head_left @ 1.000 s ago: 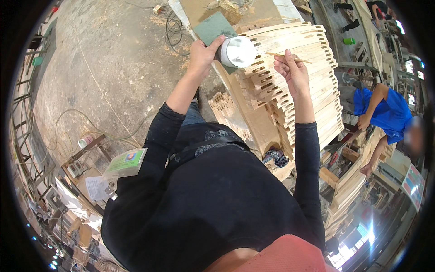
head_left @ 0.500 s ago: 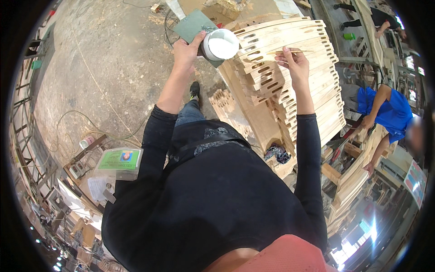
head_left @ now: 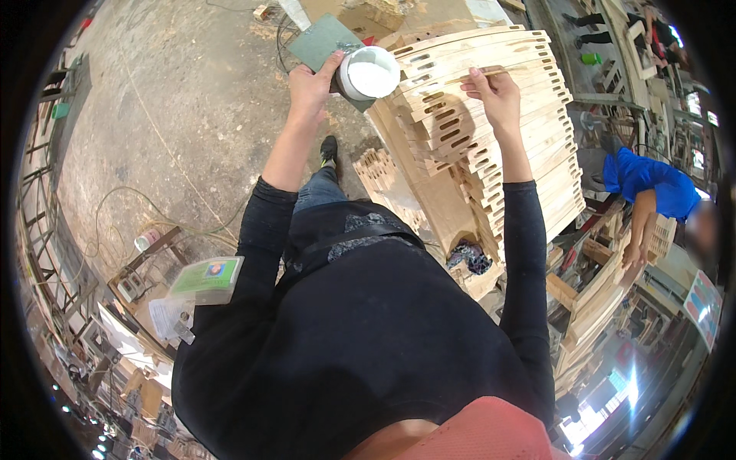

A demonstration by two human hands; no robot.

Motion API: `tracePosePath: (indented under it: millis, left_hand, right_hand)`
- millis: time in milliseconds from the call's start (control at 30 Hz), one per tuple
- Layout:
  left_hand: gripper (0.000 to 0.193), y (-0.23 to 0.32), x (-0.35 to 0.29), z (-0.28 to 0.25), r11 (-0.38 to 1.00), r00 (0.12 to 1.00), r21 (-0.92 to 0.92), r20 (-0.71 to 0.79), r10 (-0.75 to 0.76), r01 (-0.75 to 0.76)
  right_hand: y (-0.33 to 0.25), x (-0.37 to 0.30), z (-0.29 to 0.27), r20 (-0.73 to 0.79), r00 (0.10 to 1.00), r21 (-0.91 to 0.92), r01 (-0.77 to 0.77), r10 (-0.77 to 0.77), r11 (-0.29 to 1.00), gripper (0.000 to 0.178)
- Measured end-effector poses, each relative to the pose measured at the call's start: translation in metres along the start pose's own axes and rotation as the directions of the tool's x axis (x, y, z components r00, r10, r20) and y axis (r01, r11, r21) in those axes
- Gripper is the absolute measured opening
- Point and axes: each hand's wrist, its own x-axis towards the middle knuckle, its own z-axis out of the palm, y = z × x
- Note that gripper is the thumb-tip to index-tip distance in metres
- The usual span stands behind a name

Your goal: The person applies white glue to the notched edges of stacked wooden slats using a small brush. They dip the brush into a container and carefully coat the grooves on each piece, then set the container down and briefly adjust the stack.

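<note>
My left hand (head_left: 308, 90) is closed, with the thumb on top of a flat green sheet (head_left: 320, 40) and a round white tub (head_left: 371, 75) against it. White paste or powder lies inside the tub; I cannot tell which. Over the stack of pale slotted wooden slats (head_left: 529, 115), my right hand (head_left: 498, 98) pinches a thin wooden stick (head_left: 502, 71). The stick points leftward, toward the tub, just above the slats' slotted ends. Whether its tip touches the wood I cannot tell.
More slats (head_left: 383, 180) stand low beside my leg. A bunched dark patterned cloth (head_left: 469, 257) lies at the stack's near end. To the right, a co-worker in a blue shirt (head_left: 652, 180) bends over other wood. A hose (head_left: 115, 195) crosses the concrete floor at left.
Both my hands have shifted slightly up and left, still holding the tub, sheet and stick. At the right, the co-worker's arms have come closer together over the wood.
</note>
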Motion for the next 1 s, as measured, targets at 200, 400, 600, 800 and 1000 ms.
tracePosePath:
  millis: [200, 400, 600, 800, 1000]
  left_hand:
    - [0.022, -0.001, 0.001, -0.001, 1.0, 1.0, 0.027, -0.02, 0.002, -0.001]
    - [0.023, 0.0, 0.0, -0.001, 0.999, 1.0, 0.049, -0.021, 0.005, -0.004]
    - [0.024, 0.005, -0.002, -0.001, 0.999, 1.0, 0.037, -0.017, -0.002, 0.002]
    - [0.026, 0.008, -0.004, 0.001, 0.999, 1.0, 0.03, -0.018, 0.025, -0.024]
    - [0.026, 0.011, -0.006, 0.008, 0.993, 1.0, 0.119, 0.021, 0.0, -0.002]
  right_hand:
    - [-0.035, -0.007, 0.015, 0.134, 0.95, -0.406, 0.314, -0.283, 0.858, 0.013]
    - [-0.046, -0.012, 0.022, 0.291, 0.875, -0.396, 0.479, -0.388, 0.784, 0.012]
    - [-0.044, -0.008, 0.016, 0.246, 0.862, -0.519, 0.503, -0.442, 0.691, 0.015]
    - [-0.052, -0.011, 0.028, 0.228, 0.89, -0.481, 0.455, -0.395, 0.749, 0.017]
    - [-0.052, -0.009, 0.001, 0.197, 0.895, -0.472, 0.445, -0.401, 0.761, 0.01]
